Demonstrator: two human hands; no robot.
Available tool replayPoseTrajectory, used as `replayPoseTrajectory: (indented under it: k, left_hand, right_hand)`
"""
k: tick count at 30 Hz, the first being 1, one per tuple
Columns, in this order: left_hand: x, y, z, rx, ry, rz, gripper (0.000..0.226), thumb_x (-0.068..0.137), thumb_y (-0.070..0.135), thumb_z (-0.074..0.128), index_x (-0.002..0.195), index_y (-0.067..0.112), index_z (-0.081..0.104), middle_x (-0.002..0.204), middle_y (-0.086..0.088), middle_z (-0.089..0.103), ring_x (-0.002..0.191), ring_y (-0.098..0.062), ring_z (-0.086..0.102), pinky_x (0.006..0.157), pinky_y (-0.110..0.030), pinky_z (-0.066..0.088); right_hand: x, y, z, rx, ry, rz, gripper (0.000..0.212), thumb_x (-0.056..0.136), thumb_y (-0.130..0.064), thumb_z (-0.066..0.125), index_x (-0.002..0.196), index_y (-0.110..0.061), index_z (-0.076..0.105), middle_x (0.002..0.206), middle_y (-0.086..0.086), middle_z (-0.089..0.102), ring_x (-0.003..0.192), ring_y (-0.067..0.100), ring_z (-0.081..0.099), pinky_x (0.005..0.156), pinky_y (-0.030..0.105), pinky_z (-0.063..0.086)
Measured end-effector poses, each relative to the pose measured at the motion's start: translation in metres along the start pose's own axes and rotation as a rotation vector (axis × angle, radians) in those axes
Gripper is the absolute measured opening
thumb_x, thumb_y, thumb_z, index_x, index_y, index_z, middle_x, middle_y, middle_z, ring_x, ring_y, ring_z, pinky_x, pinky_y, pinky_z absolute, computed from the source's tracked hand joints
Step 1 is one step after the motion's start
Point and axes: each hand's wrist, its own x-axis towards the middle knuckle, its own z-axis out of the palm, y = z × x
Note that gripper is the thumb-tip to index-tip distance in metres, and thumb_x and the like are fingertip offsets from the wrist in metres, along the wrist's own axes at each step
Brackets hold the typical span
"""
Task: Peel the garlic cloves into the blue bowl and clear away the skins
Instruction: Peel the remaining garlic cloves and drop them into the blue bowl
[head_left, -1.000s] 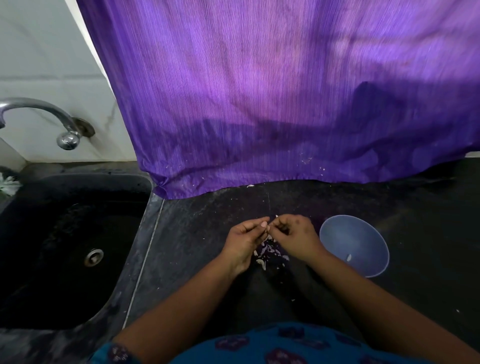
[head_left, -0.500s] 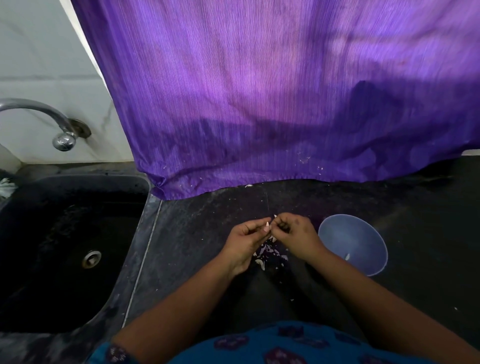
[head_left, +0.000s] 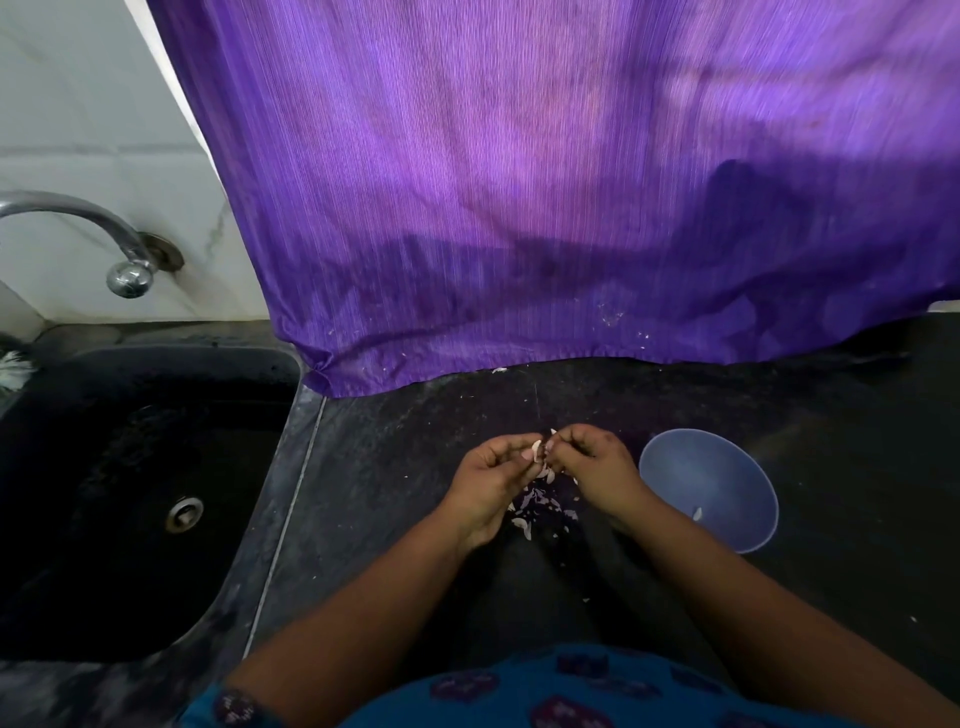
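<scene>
Dark table (head_left: 415, 467), purple curtain (head_left: 519, 208) behind. Garlic clove (head_left: 538, 448) just left of blue bowl (head_left: 670, 457), pinched between your left hand (head_left: 493, 480) and right hand (head_left: 592, 470). Skins (head_left: 540, 506) piled beneath. Keep grip firm, strip skin downward onto pile, then drop clove into bowl.

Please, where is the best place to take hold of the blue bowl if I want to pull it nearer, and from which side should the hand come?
Probably the rim of the blue bowl, on its far right side, pinched between thumb and fingers from above. The bowl stands upright with its mouth open, so the thin rim is free there. The near left edge lies close to the right hand and forearm, so that side is crowded.
</scene>
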Motion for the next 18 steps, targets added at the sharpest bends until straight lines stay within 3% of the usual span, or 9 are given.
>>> replayPoseTrajectory:
  k: [3, 8, 12, 14, 18]
  left_hand:
    - [-0.0015, -0.0003, 0.0007, 0.000, 0.017, -0.010, 0.019, 0.092, -0.008, 0.050, 0.102, -0.001, 0.064, 0.089, -0.009, 0.071, 0.082, -0.011, 0.069, 0.083, -0.020, 0.054]
    - [-0.0018, 0.0001, 0.0019, 0.012, 0.050, -0.011, 0.019, 0.092, -0.009, 0.050, 0.100, 0.000, 0.065, 0.087, -0.008, 0.067, 0.078, -0.009, 0.067, 0.079, -0.018, 0.055]
    - [-0.0015, 0.0009, 0.0010, 0.025, 0.052, 0.000, 0.018, 0.092, -0.009, 0.051, 0.101, -0.001, 0.065, 0.087, -0.006, 0.070, 0.081, -0.009, 0.067, 0.081, -0.019, 0.054]
    - [-0.0023, 0.0011, 0.0017, 0.039, 0.055, 0.006, 0.018, 0.091, -0.008, 0.052, 0.099, 0.000, 0.066, 0.085, -0.005, 0.071, 0.082, -0.010, 0.067, 0.082, -0.020, 0.054]
    - [-0.0028, 0.0000, 0.0008, 0.112, 0.062, 0.014, 0.017, 0.091, -0.007, 0.054, 0.097, 0.002, 0.067, 0.084, -0.005, 0.072, 0.083, -0.013, 0.065, 0.083, -0.023, 0.053]
  right_hand:
    - [0.0035, 0.0032, -0.0016, 0.012, 0.042, 0.033, 0.018, 0.093, -0.016, 0.057, 0.079, -0.021, 0.067, 0.079, 0.000, 0.070, 0.079, 0.017, 0.065, 0.080, 0.040, 0.052]
    - [0.0052, 0.0004, -0.0041, -0.063, 0.045, 0.019, 0.031, 0.097, -0.012, 0.044, 0.080, -0.018, 0.069, 0.080, 0.000, 0.071, 0.078, 0.014, 0.067, 0.076, 0.028, 0.051]
    - [0.0031, 0.0022, -0.0047, -0.171, 0.042, -0.035, 0.015, 0.091, -0.032, 0.063, 0.087, -0.020, 0.071, 0.080, -0.005, 0.071, 0.077, 0.007, 0.066, 0.071, 0.022, 0.052]
    - [0.0006, 0.0023, -0.0040, -0.123, 0.013, -0.073, 0.006, 0.085, -0.027, 0.072, 0.086, -0.021, 0.071, 0.080, -0.007, 0.072, 0.075, 0.003, 0.067, 0.067, 0.014, 0.051]
    - [-0.0003, 0.0017, -0.0047, -0.161, -0.013, -0.116, 0.003, 0.086, -0.022, 0.071, 0.088, -0.020, 0.071, 0.080, -0.007, 0.071, 0.075, 0.002, 0.066, 0.068, 0.014, 0.051]
